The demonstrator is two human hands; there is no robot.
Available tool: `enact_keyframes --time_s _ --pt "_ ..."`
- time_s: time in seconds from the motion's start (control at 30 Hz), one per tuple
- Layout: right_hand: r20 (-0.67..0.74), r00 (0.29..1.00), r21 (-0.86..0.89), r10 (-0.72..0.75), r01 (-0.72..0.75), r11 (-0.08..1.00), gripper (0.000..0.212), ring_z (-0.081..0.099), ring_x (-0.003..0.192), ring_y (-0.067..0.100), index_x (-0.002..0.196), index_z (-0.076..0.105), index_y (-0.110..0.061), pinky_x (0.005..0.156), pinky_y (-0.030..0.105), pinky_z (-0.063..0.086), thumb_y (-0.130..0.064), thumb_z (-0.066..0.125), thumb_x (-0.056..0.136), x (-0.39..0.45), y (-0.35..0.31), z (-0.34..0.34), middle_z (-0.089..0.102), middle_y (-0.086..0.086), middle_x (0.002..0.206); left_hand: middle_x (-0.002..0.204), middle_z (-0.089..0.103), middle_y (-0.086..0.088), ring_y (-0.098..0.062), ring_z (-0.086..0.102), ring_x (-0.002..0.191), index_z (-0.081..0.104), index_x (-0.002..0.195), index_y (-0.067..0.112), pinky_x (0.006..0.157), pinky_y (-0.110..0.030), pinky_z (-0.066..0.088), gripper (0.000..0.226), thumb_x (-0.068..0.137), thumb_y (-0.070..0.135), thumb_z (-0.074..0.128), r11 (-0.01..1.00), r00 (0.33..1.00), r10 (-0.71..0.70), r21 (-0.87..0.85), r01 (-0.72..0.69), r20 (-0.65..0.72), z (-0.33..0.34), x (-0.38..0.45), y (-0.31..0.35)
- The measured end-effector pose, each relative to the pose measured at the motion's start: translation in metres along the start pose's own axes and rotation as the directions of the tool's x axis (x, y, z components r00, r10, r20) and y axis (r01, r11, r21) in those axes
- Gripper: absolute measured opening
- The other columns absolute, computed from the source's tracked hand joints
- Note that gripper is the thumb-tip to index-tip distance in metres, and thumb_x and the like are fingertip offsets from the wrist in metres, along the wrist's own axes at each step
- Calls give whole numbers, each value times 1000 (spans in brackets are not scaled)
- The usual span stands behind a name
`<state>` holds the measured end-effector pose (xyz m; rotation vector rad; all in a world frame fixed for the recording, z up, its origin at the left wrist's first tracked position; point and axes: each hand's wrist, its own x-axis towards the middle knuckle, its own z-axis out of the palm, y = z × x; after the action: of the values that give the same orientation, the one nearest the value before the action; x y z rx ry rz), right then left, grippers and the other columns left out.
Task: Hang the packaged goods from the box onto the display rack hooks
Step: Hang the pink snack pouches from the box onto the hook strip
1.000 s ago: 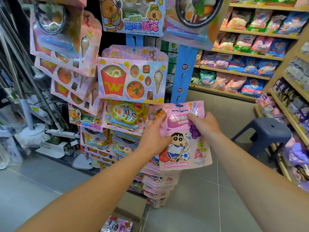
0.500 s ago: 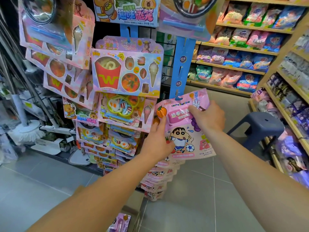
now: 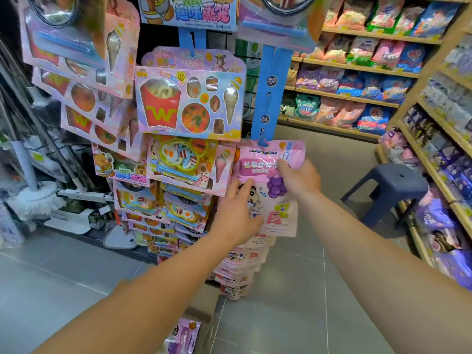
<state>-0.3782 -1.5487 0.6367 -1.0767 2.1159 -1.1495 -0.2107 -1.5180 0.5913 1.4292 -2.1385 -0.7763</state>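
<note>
Right hand point(image 3: 298, 178) is pinching the pink packet point(image 3: 270, 190) near its top while the left hand point(image 3: 238, 213) is pressing flat, fingers straight, on its lower left, its long axis hanging upright, the hole reaching the blue strip's hook point(image 3: 262, 142) just above.

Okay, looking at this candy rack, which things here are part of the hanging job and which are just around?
Part of the job:
pink candy pouch, held by left hand and right hand
blue hanging strip
pouches already hung below

Just around:
toy food sets
blue stool
mop
snack shelves
</note>
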Motion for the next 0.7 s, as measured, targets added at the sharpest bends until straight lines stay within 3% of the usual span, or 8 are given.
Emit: enact_keyframes --time_s 0.1,0.23,0.33,0.47,0.57,0.7 --pt "102 993 116 58 -70 991 57 65 93 23 118 52 -15 78 33 52 -55 58 78 -8 9 10 66 1 108 163 -7 3 -25 24 144 13 155 25 114 -36 33 90 84 35 67 1000 1000 5 30 -4 -19 -1 -8 -5" --pt "87 996 -43 -27 31 999 42 62 92 19 109 52 -12 69 31 47 -32 66 75 -16 21 7 60 -3 104 163 -2 -1 -29 22 144 11 155 23 114 -39 29 88 87 33 65 994 1000 10 110 -13 20 1 -13 -8" --pt "185 982 -161 -39 70 984 39 57 100 22 123 43 -12 78 31 44 -17 59 88 -23 30 7 57 -1 109 164 -5 -3 -30 20 147 6 156 23 115 -41 30 89 89 34 64 990 995 -6 138 -8 96 2 -10 -12" --pt "212 976 -145 -57 89 985 52 57 109 17 139 36 -18 86 29 45 -18 57 91 -32 36 5 58 -5 115 164 -6 -2 -25 20 148 8 156 24 111 -39 37 89 89 33 64 992 992 -16 127 0 126 -3 -9 -14" --pt "225 974 -119 -35 63 991 57 56 110 13 139 39 -16 86 26 42 -17 65 87 -44 40 1 58 -6 121 164 6 0 -21 36 140 14 155 23 106 -36 41 82 90 34 63 996 995 10 82 -18 99 -6 -17 -14" --pt "124 988 -199 -92 116 973 56 49 124 21 133 45 -6 90 22 35 -16 70 83 -73 54 8 52 7 132 149 42 2 -17 46 129 30 151 19 98 -24 35 66 94 33 59 1000 997 15 -16 -14 73 -13 -35 -21"
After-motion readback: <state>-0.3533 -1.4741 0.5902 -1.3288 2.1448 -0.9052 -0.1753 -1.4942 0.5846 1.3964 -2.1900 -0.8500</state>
